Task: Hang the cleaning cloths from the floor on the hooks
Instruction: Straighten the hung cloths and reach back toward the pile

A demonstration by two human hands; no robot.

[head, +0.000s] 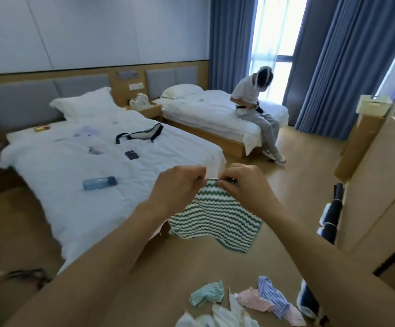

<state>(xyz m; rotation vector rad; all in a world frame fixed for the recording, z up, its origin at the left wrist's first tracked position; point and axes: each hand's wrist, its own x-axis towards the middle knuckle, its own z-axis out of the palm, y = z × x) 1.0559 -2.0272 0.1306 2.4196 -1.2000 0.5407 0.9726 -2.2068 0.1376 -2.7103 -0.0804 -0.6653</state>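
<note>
A green and white zigzag-striped cloth [217,218] hangs in the air in front of me. My left hand [180,185] and my right hand [243,182] both pinch its small hanging loop at the top corner, fingertips close together. On the wooden floor below lie several other cloths: a mint striped one [207,295], a pink one [253,299], a blue striped one [273,296] and white ones [220,317]. No hooks are in view.
A white bed [78,166] with a blue water bottle [99,182], a phone [131,155] and a bag fills the left. A person [260,109] sits on a second bed by blue curtains. Wooden cabinets [376,185] stand at the right.
</note>
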